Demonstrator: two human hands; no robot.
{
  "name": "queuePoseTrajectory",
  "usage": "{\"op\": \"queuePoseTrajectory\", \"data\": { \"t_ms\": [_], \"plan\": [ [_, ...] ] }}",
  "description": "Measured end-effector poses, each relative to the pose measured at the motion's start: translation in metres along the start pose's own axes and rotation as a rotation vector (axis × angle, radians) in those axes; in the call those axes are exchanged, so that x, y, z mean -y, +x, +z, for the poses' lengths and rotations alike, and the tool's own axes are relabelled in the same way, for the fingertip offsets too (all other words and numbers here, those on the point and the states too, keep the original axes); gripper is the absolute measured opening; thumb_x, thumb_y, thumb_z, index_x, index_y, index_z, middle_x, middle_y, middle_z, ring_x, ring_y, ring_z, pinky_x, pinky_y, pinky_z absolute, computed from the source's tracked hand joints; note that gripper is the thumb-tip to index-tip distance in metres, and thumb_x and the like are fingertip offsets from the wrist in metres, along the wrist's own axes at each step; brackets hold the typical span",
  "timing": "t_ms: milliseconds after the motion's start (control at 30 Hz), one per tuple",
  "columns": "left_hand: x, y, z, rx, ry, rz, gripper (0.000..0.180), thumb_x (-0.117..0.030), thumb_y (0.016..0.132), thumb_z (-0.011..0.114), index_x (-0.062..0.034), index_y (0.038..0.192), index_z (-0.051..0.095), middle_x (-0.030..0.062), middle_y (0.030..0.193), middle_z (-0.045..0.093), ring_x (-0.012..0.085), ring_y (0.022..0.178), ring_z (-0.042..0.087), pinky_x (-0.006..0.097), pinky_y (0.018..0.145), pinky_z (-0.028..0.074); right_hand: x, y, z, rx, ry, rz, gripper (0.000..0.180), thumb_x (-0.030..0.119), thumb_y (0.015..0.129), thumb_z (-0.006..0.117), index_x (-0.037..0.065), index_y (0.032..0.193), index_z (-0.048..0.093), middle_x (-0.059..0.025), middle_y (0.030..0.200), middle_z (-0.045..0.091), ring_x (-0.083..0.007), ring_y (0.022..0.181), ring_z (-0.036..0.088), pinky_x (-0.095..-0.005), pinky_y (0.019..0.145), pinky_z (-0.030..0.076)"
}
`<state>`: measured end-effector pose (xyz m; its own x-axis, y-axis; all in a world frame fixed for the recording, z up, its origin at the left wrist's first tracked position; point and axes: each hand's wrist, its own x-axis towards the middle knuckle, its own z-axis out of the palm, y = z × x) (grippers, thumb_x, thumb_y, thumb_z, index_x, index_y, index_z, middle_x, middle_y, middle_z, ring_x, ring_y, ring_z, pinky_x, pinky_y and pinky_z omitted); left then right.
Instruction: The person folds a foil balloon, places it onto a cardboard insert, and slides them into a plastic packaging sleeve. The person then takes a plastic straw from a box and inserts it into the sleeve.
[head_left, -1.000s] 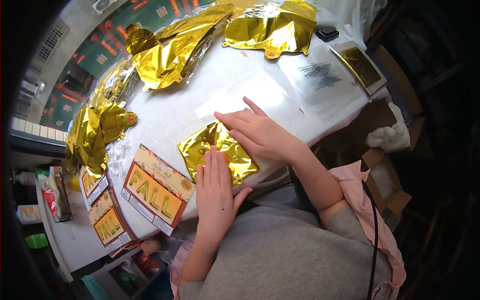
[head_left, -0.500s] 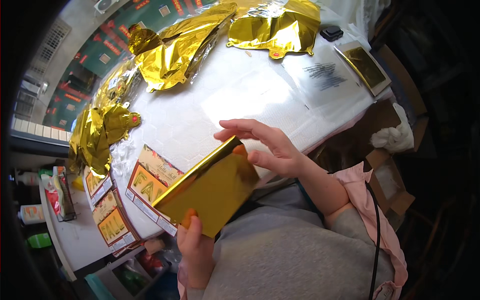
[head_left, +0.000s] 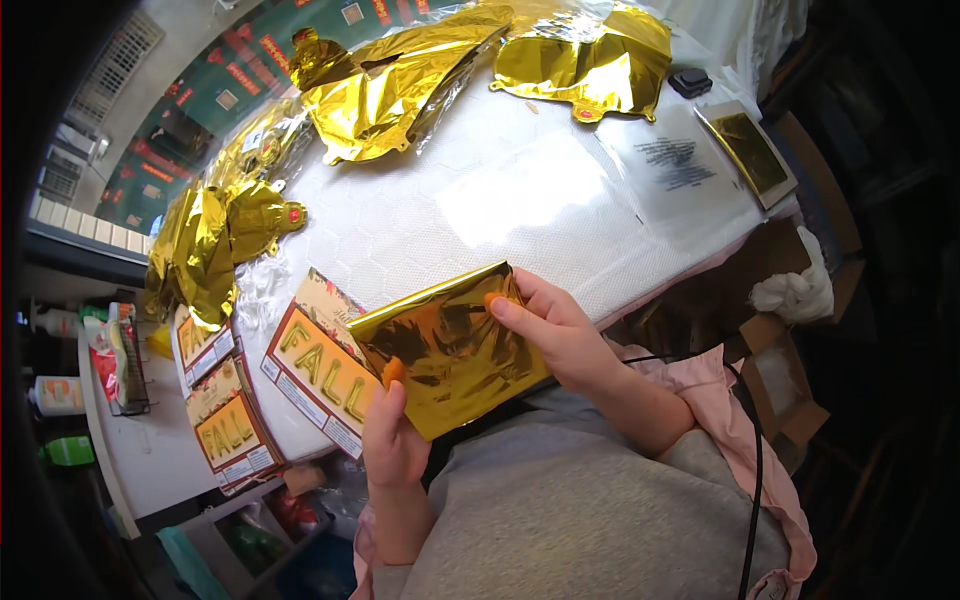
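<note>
I hold a flat, folded rectangle of shiny gold foil above the table's near edge, in front of my body. My left hand grips its lower left side, thumb on top and fingers hidden underneath. On its upper right corner my right hand is closed, thumb pressing the face. Both thumbs wear orange finger covers. Just left of the foil, partly behind it, lies a printed card package picturing gold letter balloons. Similar packages sit farther left.
Flat gold foil balloons lie along the far side, one at the left, one at the middle and one farther right. A clear plastic bag, a gold-fronted packet and a black object lie right. Cardboard boxes stand below.
My right hand, raised with fingers apart before, has closed on the foil's upper right corner. The foil has tilted, its face now reflecting more, and more of the card package beside it shows.
</note>
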<state>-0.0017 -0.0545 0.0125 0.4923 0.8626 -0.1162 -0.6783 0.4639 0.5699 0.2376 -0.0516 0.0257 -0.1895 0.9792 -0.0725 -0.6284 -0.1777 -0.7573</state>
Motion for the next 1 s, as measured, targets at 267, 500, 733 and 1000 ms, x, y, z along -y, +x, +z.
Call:
{"op": "queuePoseTrajectory", "data": {
  "t_ms": [267,500,733,1000],
  "plan": [
    [-0.002,0.018,0.031,-0.218,0.219,0.206,0.052,-0.004,0.108,0.05,-0.0005,0.158,0.036,0.0151,0.152,0.052,0.0223,0.141,0.05,0.038,0.117,0.042,0.002,-0.009,-0.001,0.013,-0.221,-0.054,0.037,0.011,0.11,0.055,-0.004,0.143,0.05,-0.0077,0.132,0.064,-0.011,0.121,0.059,-0.0271,0.104,0.048],
    [0.014,0.02,0.012,-0.213,0.269,0.388,0.031,-0.011,0.11,0.054,0.0015,0.138,0.056,0.0116,0.132,0.067,0.0165,0.119,0.065,0.032,0.104,0.051,0.002,-0.015,0.013,-0.02,-0.244,-0.139,0.035,0.016,0.111,0.054,-0.002,0.142,0.05,-0.0056,0.134,0.061,-0.0089,0.12,0.056,-0.0259,0.103,0.045],
    [0.019,0.021,0.026,-0.294,0.217,0.402,0.032,-0.018,0.112,0.052,0.0048,0.133,0.06,0.0121,0.128,0.069,0.0157,0.115,0.065,0.031,0.104,0.049,0.003,-0.016,0.008,-0.05,-0.248,-0.158,0.033,0.021,0.114,0.049,-0.003,0.135,0.057,-0.0014,0.122,0.064,-0.0058,0.11,0.055,-0.0235,0.098,0.045],
    [0.029,0.024,0.025,-0.289,0.296,0.402,0.03,-0.022,0.112,0.054,0.0032,0.125,0.065,0.01,0.123,0.07,0.0135,0.112,0.064,0.03,0.101,0.049,0.008,-0.021,0.007,-0.084,-0.31,-0.135,0.034,0.02,0.114,0.049,-0.005,0.134,0.059,-0.001,0.121,0.066,-0.0055,0.109,0.056,-0.0235,0.096,0.046]
  ]
}}
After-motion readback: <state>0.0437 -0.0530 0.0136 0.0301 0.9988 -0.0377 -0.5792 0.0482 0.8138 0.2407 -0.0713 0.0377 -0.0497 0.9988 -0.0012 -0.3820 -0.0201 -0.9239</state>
